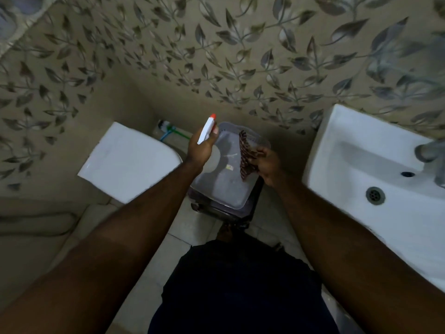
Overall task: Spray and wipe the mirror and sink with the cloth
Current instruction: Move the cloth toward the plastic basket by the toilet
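No readable text, label or number shows anywhere.

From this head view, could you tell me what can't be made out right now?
- Mirror: nowhere in the head view.
- Spray bottle: body hidden by the left hand.
- Tap: blurred, cut by the right edge, over the sink.
- Cloth: pattern blurred, partly hidden in the right hand.

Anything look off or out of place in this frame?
Nothing spilled or broken. The left hand holds the spray bottle, the right hand the cloth, both over a lidded bin rather than the sink. Small scraps lie on the lid. No mirror in view.
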